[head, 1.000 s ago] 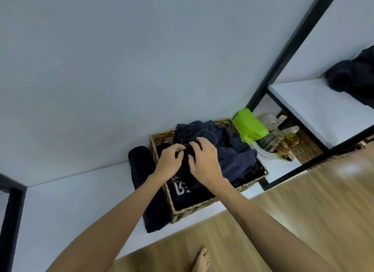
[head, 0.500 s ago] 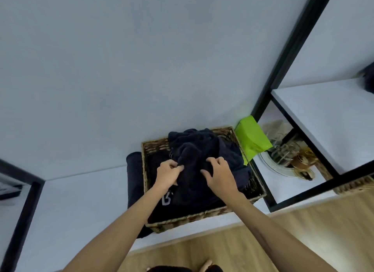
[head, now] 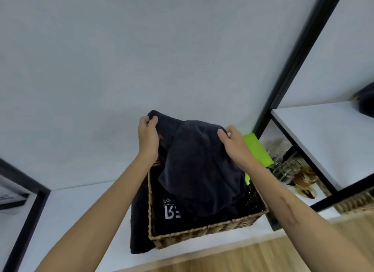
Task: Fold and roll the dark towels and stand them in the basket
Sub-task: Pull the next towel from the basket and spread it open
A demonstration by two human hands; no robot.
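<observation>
Both hands, left hand [head: 148, 139] and right hand [head: 234, 145], pinch top edge of dark towel [head: 194, 160] hanging over basket [head: 204, 232] at shelf front edge; lift clear, shake flat before folding

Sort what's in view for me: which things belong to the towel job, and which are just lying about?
Job:
- dark towel, held up by left hand and right hand
- wicker basket
- printed dark cloth in the basket
- dark cloth beside the basket

Lying about:
- green bag
- glassware on the next shelf
</observation>
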